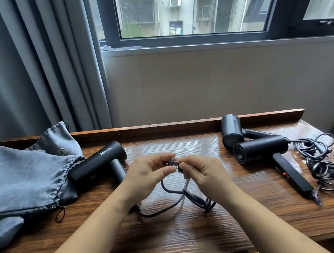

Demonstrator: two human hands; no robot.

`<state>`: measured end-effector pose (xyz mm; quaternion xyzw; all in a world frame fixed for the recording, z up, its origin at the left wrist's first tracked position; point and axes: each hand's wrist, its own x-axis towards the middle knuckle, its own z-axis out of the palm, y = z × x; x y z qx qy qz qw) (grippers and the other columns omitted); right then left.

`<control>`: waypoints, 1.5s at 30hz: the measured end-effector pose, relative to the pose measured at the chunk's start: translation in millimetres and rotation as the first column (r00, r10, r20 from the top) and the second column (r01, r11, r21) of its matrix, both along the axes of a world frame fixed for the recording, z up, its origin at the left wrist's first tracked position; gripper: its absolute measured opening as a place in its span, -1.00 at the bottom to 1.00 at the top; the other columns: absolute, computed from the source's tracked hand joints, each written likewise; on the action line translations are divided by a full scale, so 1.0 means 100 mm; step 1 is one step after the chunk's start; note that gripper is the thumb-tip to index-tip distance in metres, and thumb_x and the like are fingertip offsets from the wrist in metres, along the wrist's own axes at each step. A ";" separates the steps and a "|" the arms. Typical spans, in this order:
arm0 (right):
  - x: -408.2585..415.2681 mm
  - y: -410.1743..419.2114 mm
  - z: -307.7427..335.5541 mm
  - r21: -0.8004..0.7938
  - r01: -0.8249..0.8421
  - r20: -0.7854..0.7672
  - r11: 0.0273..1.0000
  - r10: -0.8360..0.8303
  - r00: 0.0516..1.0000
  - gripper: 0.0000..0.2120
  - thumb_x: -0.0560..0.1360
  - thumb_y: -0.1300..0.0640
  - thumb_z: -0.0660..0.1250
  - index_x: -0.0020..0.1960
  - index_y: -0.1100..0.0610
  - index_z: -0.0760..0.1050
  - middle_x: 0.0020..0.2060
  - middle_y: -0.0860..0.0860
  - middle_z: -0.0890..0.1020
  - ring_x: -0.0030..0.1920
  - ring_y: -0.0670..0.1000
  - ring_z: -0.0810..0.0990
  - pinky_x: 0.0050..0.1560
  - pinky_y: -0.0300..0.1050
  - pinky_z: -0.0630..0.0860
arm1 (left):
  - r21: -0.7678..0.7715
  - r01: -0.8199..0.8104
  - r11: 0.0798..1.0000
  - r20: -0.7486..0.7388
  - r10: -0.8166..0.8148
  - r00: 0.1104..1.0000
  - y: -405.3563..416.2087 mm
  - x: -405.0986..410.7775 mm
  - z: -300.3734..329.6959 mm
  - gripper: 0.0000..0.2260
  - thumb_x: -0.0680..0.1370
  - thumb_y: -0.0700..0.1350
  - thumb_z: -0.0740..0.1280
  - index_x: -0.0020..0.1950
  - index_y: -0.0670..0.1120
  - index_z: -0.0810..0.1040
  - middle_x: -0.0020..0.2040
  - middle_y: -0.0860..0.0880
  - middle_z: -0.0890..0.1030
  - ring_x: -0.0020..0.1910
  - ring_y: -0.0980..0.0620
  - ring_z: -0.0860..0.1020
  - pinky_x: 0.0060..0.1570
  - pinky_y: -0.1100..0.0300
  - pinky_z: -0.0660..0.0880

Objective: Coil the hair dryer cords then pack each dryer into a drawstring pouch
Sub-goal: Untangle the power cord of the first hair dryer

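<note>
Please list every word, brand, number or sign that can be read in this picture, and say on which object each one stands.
No text here can be read with certainty.
Left hair dryer: white brand print on the barrel, too small and blurred to read.
Grey drawstring pouch: a round logo mark, without legible letters.
Front right hair dryer: faint marking low on the barrel, unreadable.
Its handle carries a small red mark, not text.
</note>
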<state>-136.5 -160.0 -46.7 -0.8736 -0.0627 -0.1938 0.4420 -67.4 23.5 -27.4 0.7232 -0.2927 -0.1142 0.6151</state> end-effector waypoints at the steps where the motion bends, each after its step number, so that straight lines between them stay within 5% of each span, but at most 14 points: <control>1: 0.01 0.01 0.01 -0.050 0.000 0.019 0.999 0.001 1.000 -0.87 0.58 0.00 0.32 -0.01 -0.05 0.66 -0.32 -0.12 0.64 -0.24 -0.10 0.62 -0.16 -0.18 0.50 | 0.019 0.013 1.000 0.028 -0.013 1.000 -0.01 -0.01 0.00 -0.71 0.49 -0.34 0.44 0.18 -0.12 0.62 0.03 -0.06 0.72 0.00 0.14 0.66 0.10 0.31 0.53; 7: 0.03 -0.06 0.08 0.013 -0.003 -0.079 1.000 0.004 0.997 -0.91 0.54 0.06 0.43 0.02 -0.05 0.57 -0.31 -0.06 0.67 -0.28 -0.08 0.60 -0.20 -0.18 0.48 | -0.092 -0.088 0.992 -0.046 0.084 0.995 0.04 0.02 0.04 -0.75 0.49 -0.31 0.45 0.15 -0.13 0.64 -0.09 -0.01 0.73 -0.11 0.10 0.66 0.01 0.24 0.59; 11: 0.04 -0.32 0.02 -0.151 0.044 -0.192 0.988 -0.073 0.979 -0.89 0.58 0.08 0.37 -0.11 -0.07 0.56 -0.18 -0.16 0.67 -0.12 -0.27 0.56 -0.08 -0.21 0.38 | -0.230 -0.214 0.949 -0.136 0.186 0.973 0.14 0.09 0.09 -0.78 0.51 -0.36 0.40 0.13 -0.19 0.63 -0.22 -0.04 0.69 -0.25 0.13 0.60 -0.12 0.29 0.57; 14: 0.04 -0.35 -0.02 0.074 0.100 -0.086 0.992 -0.094 0.992 -0.83 0.61 0.16 0.32 -0.04 -0.08 0.61 -0.18 -0.16 0.70 -0.09 -0.20 0.63 0.02 -0.21 0.50 | -0.209 -0.206 0.956 -0.140 0.179 0.974 0.17 0.10 0.07 -0.75 0.51 -0.34 0.40 0.18 -0.21 0.62 -0.19 -0.04 0.70 -0.22 0.12 0.62 -0.09 0.31 0.56; 17: 0.06 -0.26 0.05 0.223 0.072 0.115 0.972 -0.099 0.988 -0.74 0.62 0.26 0.28 0.08 -0.09 0.61 -0.21 -0.08 0.65 -0.18 -0.11 0.62 -0.08 -0.24 0.53 | -0.101 -0.167 0.981 -0.060 0.162 0.985 0.18 0.08 0.04 -0.72 0.52 -0.28 0.42 0.23 -0.15 0.62 -0.15 -0.03 0.73 -0.12 0.11 0.66 0.00 0.34 0.53; 22: 0.14 -0.36 0.24 -0.130 0.118 0.277 0.984 -0.078 0.958 -0.76 0.62 0.11 0.25 0.21 0.02 0.61 -0.22 -0.02 0.47 -0.20 -0.03 0.49 -0.12 -0.16 0.47 | -0.102 -0.156 0.982 -0.012 0.156 0.988 0.22 0.09 0.09 -0.72 0.51 -0.27 0.42 0.22 -0.17 0.63 -0.03 -0.09 0.73 -0.02 0.08 0.66 0.11 0.31 0.53; 27: 0.16 -0.35 0.27 -0.523 0.152 0.238 0.839 -0.028 0.971 -0.77 0.59 0.02 0.27 0.18 -0.05 0.63 -0.25 -0.11 0.46 -0.20 0.02 0.50 -0.23 -0.07 0.49 | -0.090 -0.158 0.983 0.019 0.160 0.987 0.21 0.08 0.11 -0.72 0.51 -0.28 0.43 0.20 -0.12 0.64 0.02 -0.02 0.72 -0.01 0.13 0.64 0.06 0.33 0.53; 32: 0.15 -0.08 0.29 -0.622 0.118 0.257 0.774 0.060 0.965 -0.79 0.57 0.05 0.24 0.08 0.05 0.62 -0.30 -0.02 0.51 -0.25 0.07 0.48 -0.33 -0.06 0.47 | 0.066 -0.085 0.994 0.173 0.073 0.982 0.07 0.00 0.08 -0.69 0.45 -0.23 0.51 0.16 0.01 0.65 -0.04 0.03 0.72 -0.05 0.16 0.65 0.04 0.35 0.53; 35: 0.12 0.04 0.30 -0.476 0.005 0.093 0.880 0.045 0.995 -0.77 0.60 0.09 0.24 0.20 0.06 0.56 -0.16 -0.03 0.61 -0.13 -0.03 0.48 -0.07 -0.17 0.43 | -0.029 -0.104 0.994 0.033 0.105 0.994 -0.01 -0.05 0.11 -0.66 0.40 -0.28 0.54 0.09 0.03 0.65 -0.08 0.05 0.70 -0.13 0.22 0.65 -0.02 0.36 0.53; 39: 0.06 -0.11 0.25 -0.202 0.013 -0.141 0.979 -0.042 0.989 -0.78 0.57 0.15 0.32 0.20 -0.02 0.48 -0.19 -0.12 0.62 -0.19 -0.19 0.53 -0.15 -0.38 0.37 | -0.031 -0.231 0.972 -0.001 0.231 0.973 0.04 0.02 0.10 -0.76 0.37 -0.23 0.57 -0.02 -0.04 0.67 -0.22 0.06 0.70 -0.18 0.23 0.62 -0.10 0.41 0.51; 45: 0.00 -0.04 0.08 -0.031 0.169 -0.294 0.985 -0.170 0.941 -0.78 0.59 -0.07 0.31 0.19 -0.03 0.42 -0.01 -0.08 0.60 -0.04 -0.13 0.60 0.05 -0.13 0.52 | -0.157 -0.320 0.934 -0.146 0.298 0.943 0.01 0.01 0.07 -0.94 0.47 -0.26 0.48 -0.09 -0.20 0.64 -0.26 -0.03 0.64 -0.47 0.27 0.49 -0.40 0.47 0.39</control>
